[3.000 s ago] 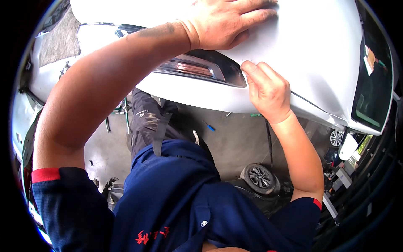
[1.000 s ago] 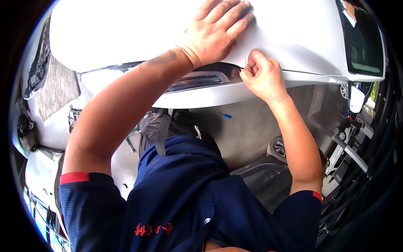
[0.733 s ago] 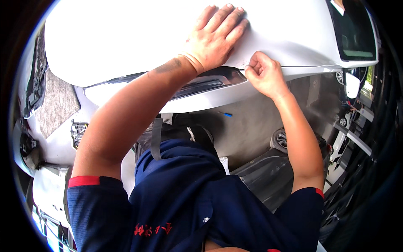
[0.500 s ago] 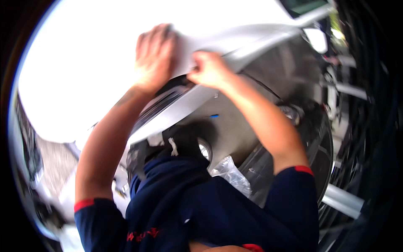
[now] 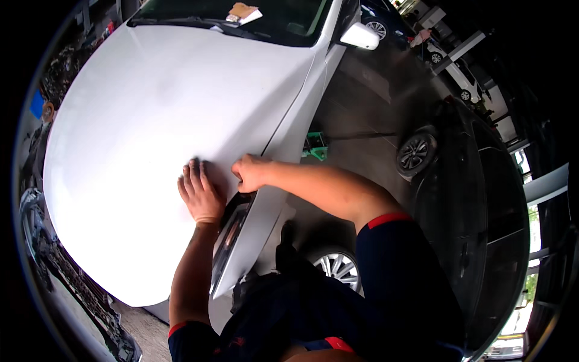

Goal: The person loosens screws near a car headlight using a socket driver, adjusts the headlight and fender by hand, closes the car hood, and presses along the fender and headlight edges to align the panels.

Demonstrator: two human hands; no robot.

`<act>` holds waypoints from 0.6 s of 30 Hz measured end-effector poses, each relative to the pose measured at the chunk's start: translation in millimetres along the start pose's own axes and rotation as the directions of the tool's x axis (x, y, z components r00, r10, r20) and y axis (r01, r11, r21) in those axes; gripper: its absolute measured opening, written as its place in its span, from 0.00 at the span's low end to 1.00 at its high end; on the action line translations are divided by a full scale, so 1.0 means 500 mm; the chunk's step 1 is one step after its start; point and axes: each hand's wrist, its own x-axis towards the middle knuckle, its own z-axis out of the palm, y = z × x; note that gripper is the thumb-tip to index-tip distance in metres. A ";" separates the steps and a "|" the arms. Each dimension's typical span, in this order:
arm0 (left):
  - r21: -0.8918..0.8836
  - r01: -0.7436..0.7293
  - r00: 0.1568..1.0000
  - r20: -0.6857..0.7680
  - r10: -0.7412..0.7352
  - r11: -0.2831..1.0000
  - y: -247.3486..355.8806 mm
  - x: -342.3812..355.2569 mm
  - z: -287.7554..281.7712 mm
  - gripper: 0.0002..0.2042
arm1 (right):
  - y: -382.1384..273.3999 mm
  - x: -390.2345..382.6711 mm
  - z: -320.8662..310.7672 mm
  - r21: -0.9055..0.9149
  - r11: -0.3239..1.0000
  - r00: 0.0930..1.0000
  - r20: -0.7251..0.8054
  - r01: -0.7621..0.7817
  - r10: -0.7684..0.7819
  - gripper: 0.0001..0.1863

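Observation:
A white car hood fills the left and middle of the view. My left hand lies on it, palm down, fingers stretched out and a little apart. Just to its right my right hand is closed, knuckles up, at the hood's side edge. Whatever may be inside its curled fingers is hidden. Below both hands runs a dark headlight, set between the hood and the white front fender.
A green floor jack stands beyond the fender. A dark car is parked on the right. The white car's mirror sticks out at the top, and papers lie behind its windshield. A silver-spoked wheel shows near my body.
My view has swung up and steadied, bringing in the windshield, the mirror and the green jack. Both hands appear lower in the picture, the left still flat, the right still closed at the hood edge.

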 end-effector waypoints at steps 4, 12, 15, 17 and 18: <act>0.015 0.002 1.000 -0.001 -0.002 1.000 -0.009 0.000 0.001 0.32 | -0.016 0.005 0.008 -0.010 0.999 0.999 -0.005 -0.042 0.042 0.13; 0.030 0.019 1.000 0.006 -0.019 0.999 -0.016 -0.006 0.008 0.31 | -0.017 0.006 0.024 -0.087 0.996 0.999 -0.043 -0.008 0.005 0.15; 0.010 0.008 1.000 -0.004 -0.008 1.000 -0.016 -0.006 0.009 0.32 | -0.017 0.011 0.028 -0.096 0.995 0.999 -0.032 -0.010 0.007 0.15; 0.013 0.011 1.000 0.002 -0.012 1.000 -0.017 -0.006 0.016 0.33 | 0.001 0.024 0.034 -0.094 0.996 0.999 -0.031 -0.012 0.009 0.14; 0.012 0.012 1.000 0.020 -0.013 1.000 -0.016 -0.004 0.013 0.33 | 0.008 0.030 0.029 -0.046 0.999 1.000 -0.002 -0.029 0.029 0.14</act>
